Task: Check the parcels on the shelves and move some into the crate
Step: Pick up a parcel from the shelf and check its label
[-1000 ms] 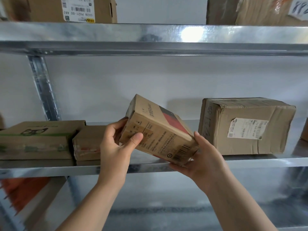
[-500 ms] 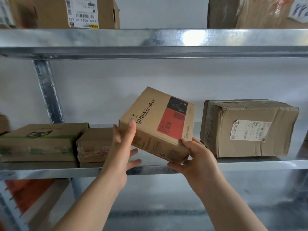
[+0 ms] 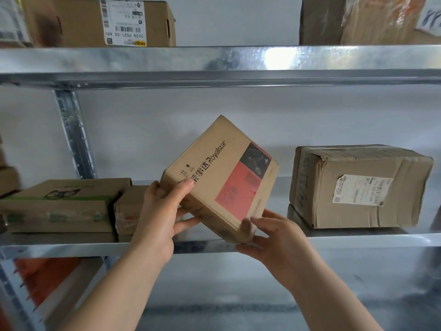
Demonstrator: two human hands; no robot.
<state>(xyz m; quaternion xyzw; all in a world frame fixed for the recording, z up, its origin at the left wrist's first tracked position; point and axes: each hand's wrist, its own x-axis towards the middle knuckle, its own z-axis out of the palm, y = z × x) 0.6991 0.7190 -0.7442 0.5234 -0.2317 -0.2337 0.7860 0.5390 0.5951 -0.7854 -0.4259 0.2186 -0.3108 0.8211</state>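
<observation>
A brown cardboard parcel (image 3: 222,173) with a red and black panel and dark lettering is tilted in front of the middle metal shelf (image 3: 358,242), held off it. My left hand (image 3: 162,216) grips its lower left corner, thumb on the printed face. My right hand (image 3: 276,237) cups its bottom corner from below. No crate is in view.
A crumpled brown box (image 3: 358,187) with a white label stands on the shelf at the right. A flat green-striped box (image 3: 59,204) and a small brown box (image 3: 128,209) lie at the left. More boxes (image 3: 100,20) sit on the shelf above. A steel upright (image 3: 74,134) rises at the left.
Both hands have turned the parcel, so its red and black printed face now points at me instead of the barcode side. It also sits slightly more upright than half a second ago.
</observation>
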